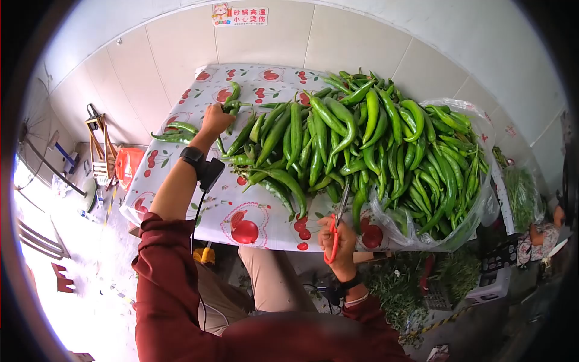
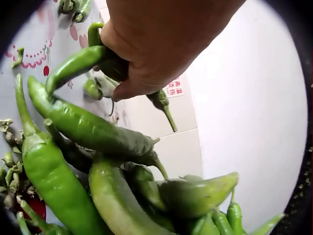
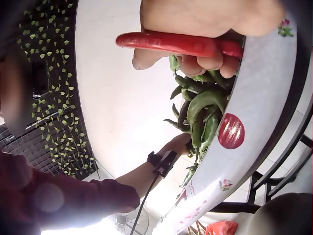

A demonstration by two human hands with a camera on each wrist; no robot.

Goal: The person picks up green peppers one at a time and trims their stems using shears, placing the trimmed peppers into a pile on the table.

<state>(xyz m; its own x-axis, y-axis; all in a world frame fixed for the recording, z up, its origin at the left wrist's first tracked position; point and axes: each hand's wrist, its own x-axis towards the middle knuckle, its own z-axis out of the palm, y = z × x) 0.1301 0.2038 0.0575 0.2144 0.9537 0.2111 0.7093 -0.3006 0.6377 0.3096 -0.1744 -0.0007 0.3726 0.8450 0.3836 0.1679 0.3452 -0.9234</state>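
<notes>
A large heap of green peppers (image 1: 338,130) covers the middle and right of the table. At the heap's left end, my left hand (image 1: 216,120) grips green peppers; in the left wrist view the hand (image 2: 146,49) has its fingers curled round them, a stem sticking out below. My right hand (image 1: 341,247) holds red-handled scissors (image 1: 332,238) at the table's front edge, blades pointing up toward the heap. The right wrist view shows the red handle (image 3: 166,44) in the curled right hand (image 3: 210,19).
Several peppers (image 1: 175,133) lie at the table's left side. A clear plastic bag (image 1: 443,241) surrounds the right part of the heap. Cut stems (image 2: 12,178) lie by the heap. Floor items include a red bag (image 1: 128,164) and greens (image 1: 398,292); another person's arm (image 1: 543,235) shows at right.
</notes>
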